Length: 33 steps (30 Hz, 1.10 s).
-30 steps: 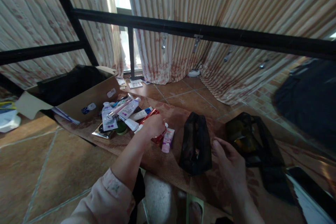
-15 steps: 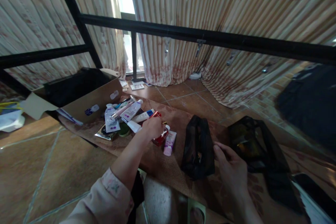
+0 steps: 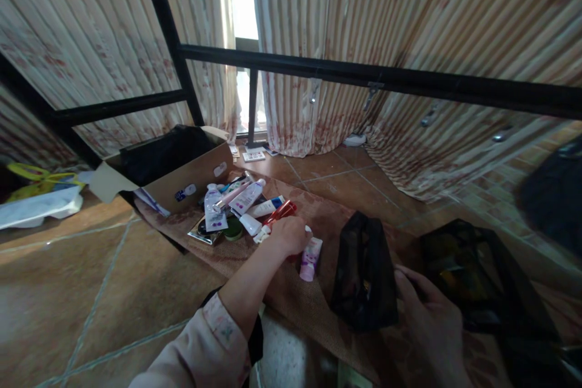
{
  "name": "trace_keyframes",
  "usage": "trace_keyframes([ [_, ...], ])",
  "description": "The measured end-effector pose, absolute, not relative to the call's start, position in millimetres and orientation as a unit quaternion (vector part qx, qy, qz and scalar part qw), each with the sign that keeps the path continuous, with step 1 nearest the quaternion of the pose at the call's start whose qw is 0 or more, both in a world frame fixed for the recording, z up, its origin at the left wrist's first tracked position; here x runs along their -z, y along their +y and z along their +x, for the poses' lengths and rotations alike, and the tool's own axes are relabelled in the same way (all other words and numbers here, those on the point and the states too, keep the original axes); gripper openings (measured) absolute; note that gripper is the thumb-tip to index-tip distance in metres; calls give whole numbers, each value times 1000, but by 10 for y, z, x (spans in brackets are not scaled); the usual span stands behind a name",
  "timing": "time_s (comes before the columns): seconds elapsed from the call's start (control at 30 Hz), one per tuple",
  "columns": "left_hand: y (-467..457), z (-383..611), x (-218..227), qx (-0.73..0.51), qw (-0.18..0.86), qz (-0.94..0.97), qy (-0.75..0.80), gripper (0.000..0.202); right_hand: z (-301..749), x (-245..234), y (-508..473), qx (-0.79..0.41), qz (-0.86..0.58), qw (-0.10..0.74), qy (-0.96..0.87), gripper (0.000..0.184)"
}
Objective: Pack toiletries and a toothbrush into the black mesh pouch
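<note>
My left hand (image 3: 291,235) is closed over a small red bottle, of which only an edge shows under the fingers, beside a pink and white tube (image 3: 310,251) on the low brown table (image 3: 291,291). A pile of tubes (image 3: 240,206) and a red tube (image 3: 280,214) lie just left of it. My right hand (image 3: 430,315) rests, fingers curled, against the right side of a black mesh pouch (image 3: 364,273). A second, larger black mesh bag (image 3: 477,279) lies to the right.
A cardboard box (image 3: 182,170) with dark contents stands at the table's left end. A black metal frame (image 3: 364,76) and striped curtains (image 3: 364,24) rise behind. The floor (image 3: 91,291) is tiled; a white bag (image 3: 36,209) with yellow handles lies far left.
The view has swung so everything sits further right and lower. My left hand has closed lower over the red bottle. My right hand stays at the pouch's side.
</note>
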<state>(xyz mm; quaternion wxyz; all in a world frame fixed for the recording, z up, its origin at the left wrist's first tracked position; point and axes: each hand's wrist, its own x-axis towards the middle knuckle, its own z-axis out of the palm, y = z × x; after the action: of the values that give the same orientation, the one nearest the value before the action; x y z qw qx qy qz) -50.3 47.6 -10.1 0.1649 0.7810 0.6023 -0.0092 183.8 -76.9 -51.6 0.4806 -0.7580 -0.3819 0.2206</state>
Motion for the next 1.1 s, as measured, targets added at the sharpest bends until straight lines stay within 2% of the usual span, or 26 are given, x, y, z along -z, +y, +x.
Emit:
trace_keyframes([
  [0.37,792,-1089,184,-26,158,731,663,36,1944,670,-774,-198,-748,476,-418,45],
  [0.63,784,-1115,256,-37,145,729,668,34,1873,603,-763,-202,-765,455,-409,47],
  [0.83,852,-1194,257,-90,72,689,716,39,1869,580,-751,-222,-784,438,-380,52],
  [1.1,1051,-1422,353,-98,8,623,776,43,1823,520,-756,-210,-769,450,-401,46],
])
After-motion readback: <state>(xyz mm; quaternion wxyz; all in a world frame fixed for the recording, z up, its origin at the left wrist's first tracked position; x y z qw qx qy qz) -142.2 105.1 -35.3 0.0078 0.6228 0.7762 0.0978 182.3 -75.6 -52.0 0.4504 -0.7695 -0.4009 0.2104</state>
